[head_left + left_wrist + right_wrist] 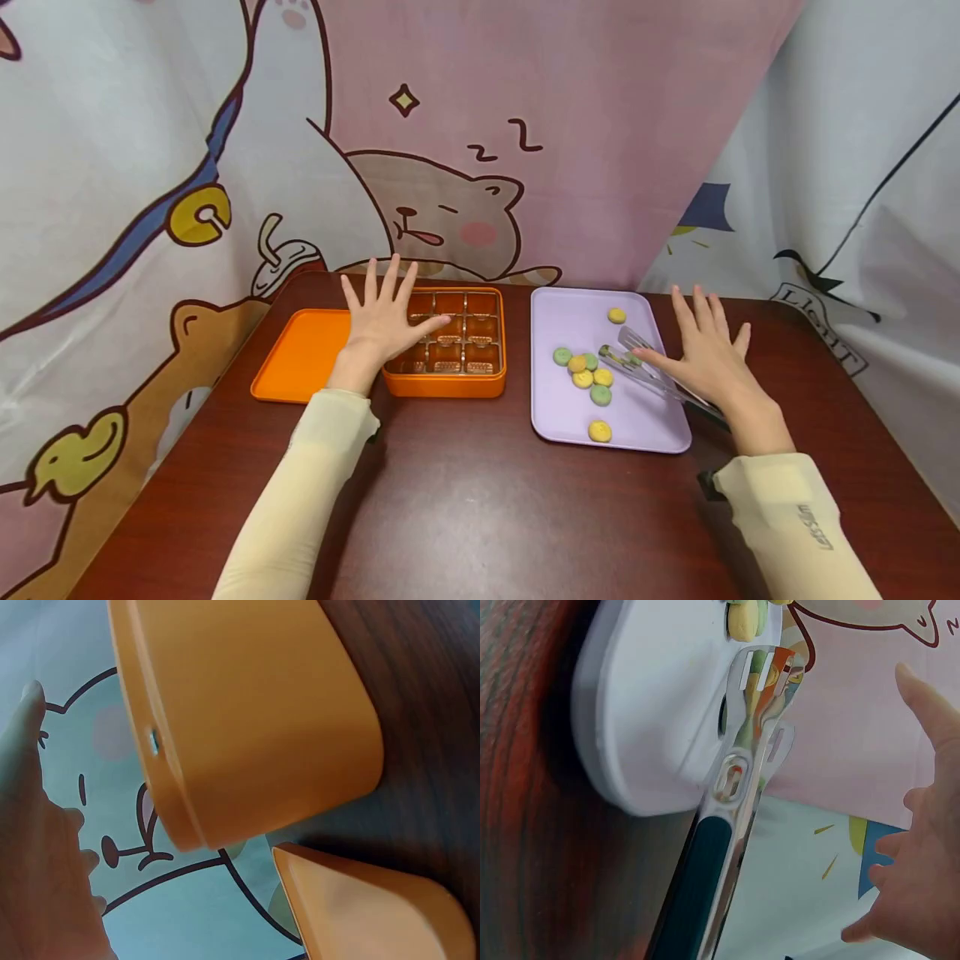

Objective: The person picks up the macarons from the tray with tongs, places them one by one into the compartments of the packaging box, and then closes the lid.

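Observation:
With fingers spread, my left hand (pixel 384 323) hovers over the left side of an orange box (pixel 444 385), whose clear insert (pixel 465 333) is split into several compartments. My right hand (pixel 708 358), also spread, is above the right edge of a lilac tray (pixel 555 417). Metal tongs (pixel 731 780) with a dark green handle (pixel 694 892) lie across that edge, apart from the fingers in the right wrist view. Several small round cookies, yellow (pixel 599 431) and green (pixel 600 395), are on the tray. Neither hand holds anything.
An orange lid (pixel 300 354) lies flat to the left of the box. The dark wooden table (pixel 465 500) extends in front of box and tray. A cartoon-printed curtain (pixel 600 150) hangs close behind the table and along its sides.

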The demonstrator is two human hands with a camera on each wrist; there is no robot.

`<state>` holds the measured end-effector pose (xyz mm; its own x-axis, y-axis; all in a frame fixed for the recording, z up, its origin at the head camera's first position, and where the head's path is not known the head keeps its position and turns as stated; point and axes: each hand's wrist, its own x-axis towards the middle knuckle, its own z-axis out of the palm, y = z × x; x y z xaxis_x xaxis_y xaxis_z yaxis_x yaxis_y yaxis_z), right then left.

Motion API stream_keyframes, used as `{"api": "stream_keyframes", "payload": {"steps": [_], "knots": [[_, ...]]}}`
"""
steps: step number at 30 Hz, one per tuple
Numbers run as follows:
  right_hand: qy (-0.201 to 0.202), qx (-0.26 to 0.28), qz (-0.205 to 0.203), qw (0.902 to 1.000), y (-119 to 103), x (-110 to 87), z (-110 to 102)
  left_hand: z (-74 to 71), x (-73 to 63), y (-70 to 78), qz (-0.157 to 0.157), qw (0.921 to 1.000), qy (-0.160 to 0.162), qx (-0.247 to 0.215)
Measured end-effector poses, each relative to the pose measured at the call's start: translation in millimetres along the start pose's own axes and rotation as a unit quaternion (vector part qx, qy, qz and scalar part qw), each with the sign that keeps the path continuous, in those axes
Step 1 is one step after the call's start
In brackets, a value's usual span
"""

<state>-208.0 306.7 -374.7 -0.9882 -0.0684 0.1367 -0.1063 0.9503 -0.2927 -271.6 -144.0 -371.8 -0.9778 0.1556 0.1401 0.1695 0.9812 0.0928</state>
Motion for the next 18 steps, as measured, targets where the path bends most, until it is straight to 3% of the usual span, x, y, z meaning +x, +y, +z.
{"api": "stream_keyframes", "payload": {"steps": [18], "knots": [[-0.033,0.059,0.015,0.9976,37.0,-14.7,9.1,-4.9,-11.9,-5.3,0.008,0.9994,-0.006,-0.032]]}}
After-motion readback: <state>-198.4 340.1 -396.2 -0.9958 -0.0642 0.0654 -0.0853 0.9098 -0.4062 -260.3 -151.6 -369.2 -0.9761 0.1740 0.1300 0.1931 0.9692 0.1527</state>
